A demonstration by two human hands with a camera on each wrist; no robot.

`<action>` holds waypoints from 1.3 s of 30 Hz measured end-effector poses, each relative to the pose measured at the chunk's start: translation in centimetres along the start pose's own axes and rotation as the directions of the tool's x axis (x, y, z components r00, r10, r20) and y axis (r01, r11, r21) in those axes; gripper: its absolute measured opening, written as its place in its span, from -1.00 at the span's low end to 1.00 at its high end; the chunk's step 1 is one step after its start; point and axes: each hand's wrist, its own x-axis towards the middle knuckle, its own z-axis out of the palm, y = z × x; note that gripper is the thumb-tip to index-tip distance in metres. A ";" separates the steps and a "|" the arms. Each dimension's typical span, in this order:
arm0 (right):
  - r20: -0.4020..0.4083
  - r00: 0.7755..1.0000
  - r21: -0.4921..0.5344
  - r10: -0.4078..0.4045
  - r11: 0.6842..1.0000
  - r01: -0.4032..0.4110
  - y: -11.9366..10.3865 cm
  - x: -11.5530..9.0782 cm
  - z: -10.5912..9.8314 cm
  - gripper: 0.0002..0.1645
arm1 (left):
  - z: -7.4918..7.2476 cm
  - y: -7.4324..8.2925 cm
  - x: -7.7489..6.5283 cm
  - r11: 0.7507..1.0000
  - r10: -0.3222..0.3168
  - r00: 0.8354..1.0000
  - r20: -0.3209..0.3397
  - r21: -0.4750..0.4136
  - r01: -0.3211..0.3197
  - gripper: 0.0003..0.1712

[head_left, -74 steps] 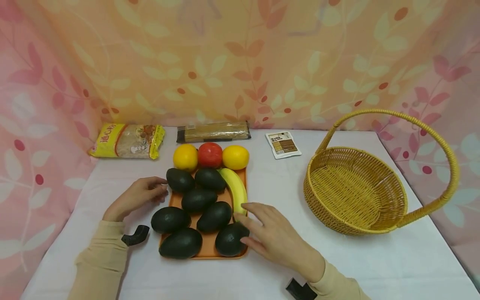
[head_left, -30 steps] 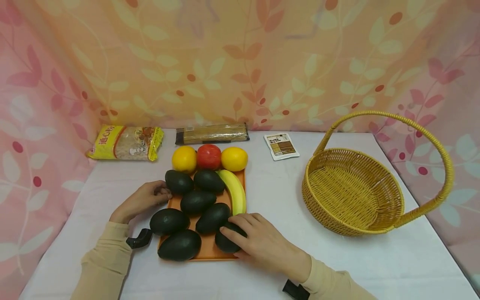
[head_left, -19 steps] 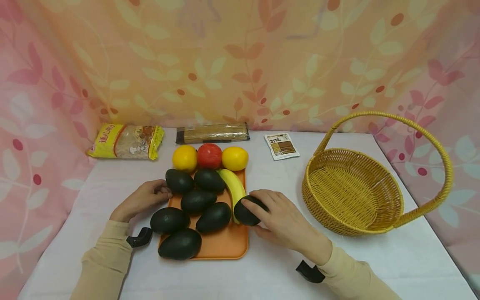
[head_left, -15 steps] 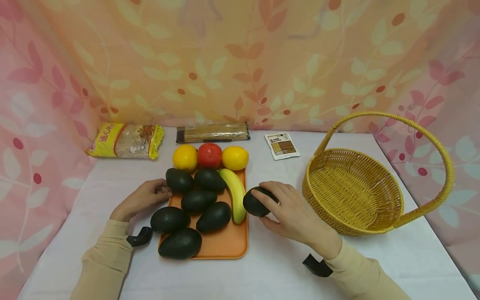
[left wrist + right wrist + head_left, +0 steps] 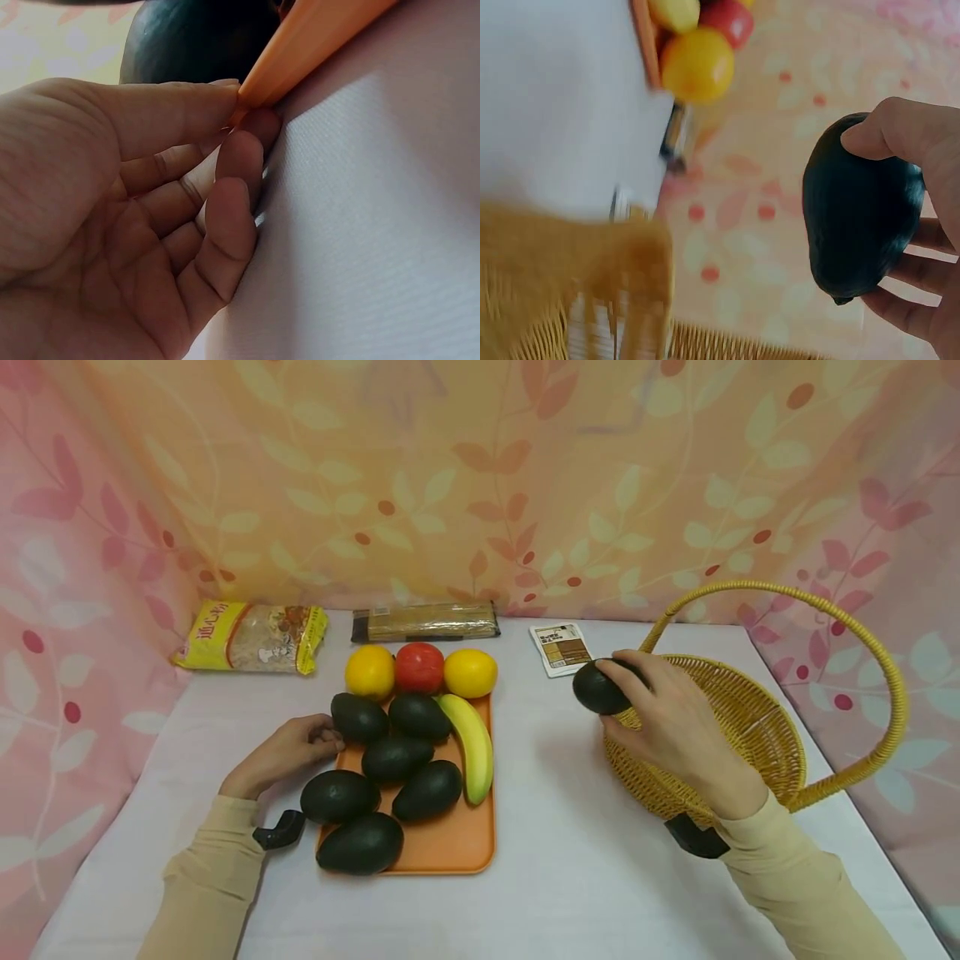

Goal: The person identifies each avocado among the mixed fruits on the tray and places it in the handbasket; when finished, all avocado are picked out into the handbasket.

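Note:
My right hand grips a dark green avocado with thumb and fingers round it, held up over the near-left rim of the yellow wicker basket. In the right wrist view the avocado hangs clear of the basket's rim. My left hand pinches the left edge of the orange tray; in the left wrist view thumb and forefinger meet on the tray's rim. Several avocados lie on the tray beside a banana. At its far end sit a red fruit and two yellow fruits.
A yellow food bag lies at the back left, with a long clear packet to its right. Near the basket is a small white sachet. The basket's tall handle arches over its right side.
My right hand has taken hold of the avocado at the tray's near right corner, lifted it and carried it rightward to the basket. My left hand has closed on the tray's edge.

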 end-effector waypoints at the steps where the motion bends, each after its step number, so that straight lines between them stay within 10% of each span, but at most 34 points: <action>1: 0.001 1.000 -0.010 0.017 1.000 -0.017 0.6 0.0 -0.2 -0.19 | 0.0 0.0 0.0 1.000 -0.004 1.000 -0.001 0.003 0.004 -0.68; 13: 0.039 0.975 -0.093 0.218 0.972 -0.214 5.5 -0.3 -1.4 -0.23 | 0.0 0.1 0.0 1.000 0.003 1.000 -0.001 -0.006 -0.003 -0.68; 22: 0.258 0.834 -0.203 0.488 0.871 -0.447 7.8 -1.3 -1.6 -0.21 | 0.1 0.1 0.0 1.000 0.003 1.000 -0.005 -0.014 -0.003 -0.66; 33: 0.566 0.606 -0.253 0.559 0.818 -0.517 10.1 -0.4 0.3 -0.08 | 0.0 -0.3 -0.1 1.000 -0.024 1.000 0.000 -0.005 0.024 -0.70; 39: 0.625 0.591 -0.263 0.511 0.850 -0.457 10.7 -0.8 1.2 -0.17 | 0.0 -0.1 0.0 1.000 -0.018 1.000 -0.004 0.007 0.018 -0.68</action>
